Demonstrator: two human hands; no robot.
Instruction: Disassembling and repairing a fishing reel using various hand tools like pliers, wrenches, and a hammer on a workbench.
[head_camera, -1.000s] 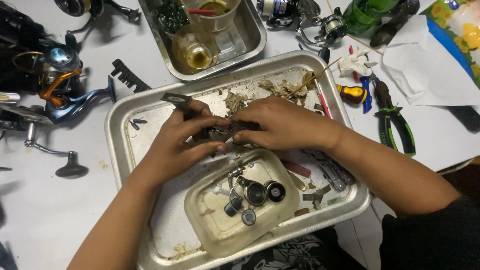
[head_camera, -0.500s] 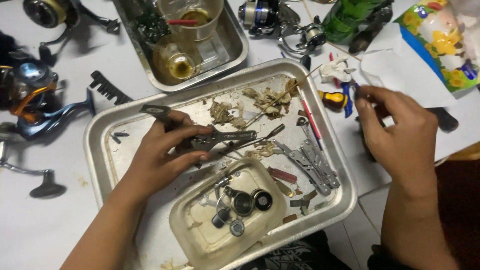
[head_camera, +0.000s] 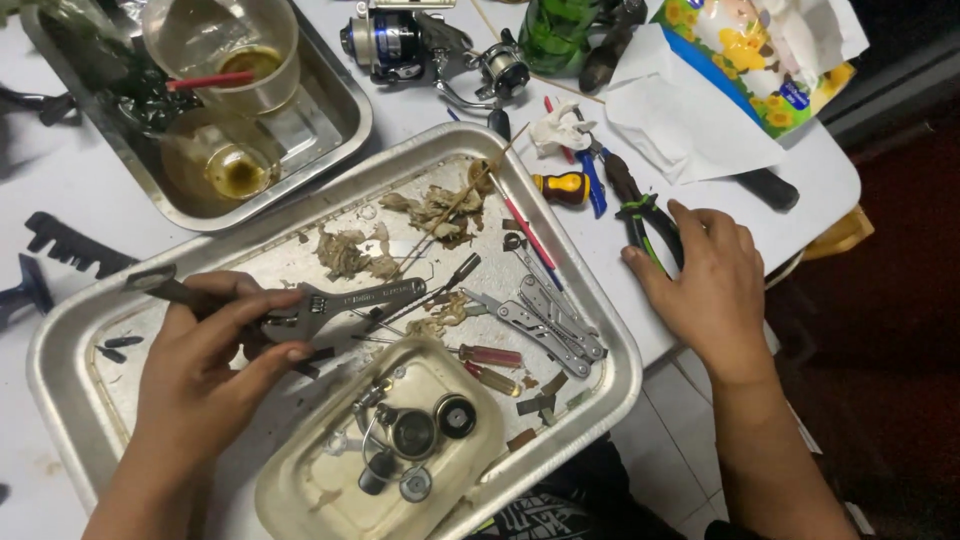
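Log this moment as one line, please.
left hand: holds adjustable wrench over metal tray | right hand: on green-handled pliers, outside tray

Looks like a home repair bench to us. We've got a white table (head_camera: 60, 190) with metal trays (head_camera: 600, 400), an adjustable wrench (head_camera: 350, 305), pliers (head_camera: 640, 215), screwdrivers (head_camera: 490, 365) and fishing reels (head_camera: 400, 40).

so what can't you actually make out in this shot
Head view only:
- Pliers: the right hand covers the handles, so its grip on them is unclear.
- Adjustable wrench: the handle end is hidden under the left hand.
- Small reel parts in the plastic tub: too small to identify.
- Second metal tray and cup: cut off by the top edge.
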